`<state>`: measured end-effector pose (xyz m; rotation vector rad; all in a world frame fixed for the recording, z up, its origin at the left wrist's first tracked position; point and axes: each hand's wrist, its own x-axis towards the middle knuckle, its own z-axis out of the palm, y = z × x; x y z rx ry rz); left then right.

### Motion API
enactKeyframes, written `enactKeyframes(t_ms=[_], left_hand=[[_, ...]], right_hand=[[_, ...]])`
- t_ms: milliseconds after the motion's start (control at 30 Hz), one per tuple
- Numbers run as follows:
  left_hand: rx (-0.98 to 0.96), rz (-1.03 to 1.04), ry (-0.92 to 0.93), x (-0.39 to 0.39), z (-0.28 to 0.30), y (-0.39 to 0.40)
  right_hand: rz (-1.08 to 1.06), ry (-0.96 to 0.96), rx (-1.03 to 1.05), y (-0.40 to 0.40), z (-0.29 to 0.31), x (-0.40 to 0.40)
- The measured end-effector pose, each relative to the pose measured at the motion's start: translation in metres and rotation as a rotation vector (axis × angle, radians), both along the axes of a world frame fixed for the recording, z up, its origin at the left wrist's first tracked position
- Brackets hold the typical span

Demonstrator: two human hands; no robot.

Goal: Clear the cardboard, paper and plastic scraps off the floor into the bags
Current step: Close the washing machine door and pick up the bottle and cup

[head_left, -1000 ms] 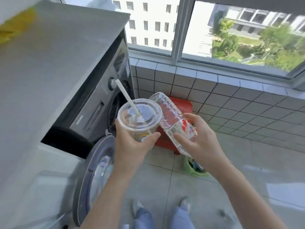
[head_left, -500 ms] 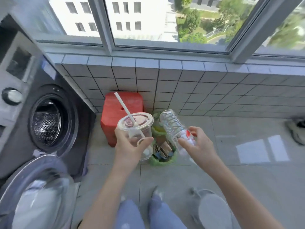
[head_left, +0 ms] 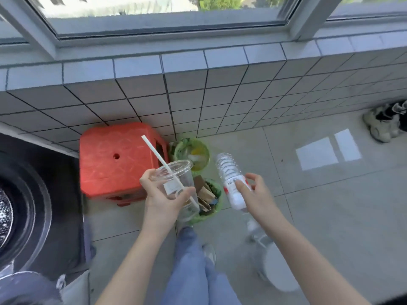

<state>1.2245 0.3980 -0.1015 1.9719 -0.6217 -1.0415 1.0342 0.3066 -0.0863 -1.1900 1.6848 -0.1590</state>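
Both hands had carried their loads forward until they hung over the two green bags beside the red stool (head_left: 114, 159). Left hand (head_left: 164, 198) gripped a clear lidded cup (head_left: 176, 183) with a white straw (head_left: 157, 155), above the nearer bag (head_left: 214, 206) stuffed with cardboard. Right hand (head_left: 256, 195) held a plastic bottle (head_left: 231, 179) just right of the bags, the farther bag (head_left: 191, 150) touching the stool.

A low wall (head_left: 220, 89) of grey square tiles runs under a wide aluminium-framed window (head_left: 167, 20). The floor (head_left: 330, 216) is pale grey tile, with a bright patch of sunlight (head_left: 328, 150) on the right. A red plastic stool (head_left: 114, 161) stands against the wall; left of it is the dark washing machine (head_left: 24, 205). Shoes (head_left: 385, 122) sit far right.
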Motion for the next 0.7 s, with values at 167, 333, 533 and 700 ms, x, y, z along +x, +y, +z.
enactKeyframes(t_ms=[167,333,533,700], left_hand=[[0.081,-0.162,-0.114,0.028,-0.082,-0.051],[0.123,-0.241,-0.13,0.044,-0.176,-0.094],[0.195,-0.24,0.049,0.046,-0.294,-0.124],[0.271,-0.143,0.134,0.048,-0.376,-0.143]], right_hand=[[-0.032,0.029,0.061,-0.039,-0.078,0.028],[0.022,0.047,0.102,-0.075,-0.163,0.05],[0.058,0.046,0.213,-0.107,-0.261,0.063],[0.117,0.051,0.27,-0.131,-0.328,0.073]])
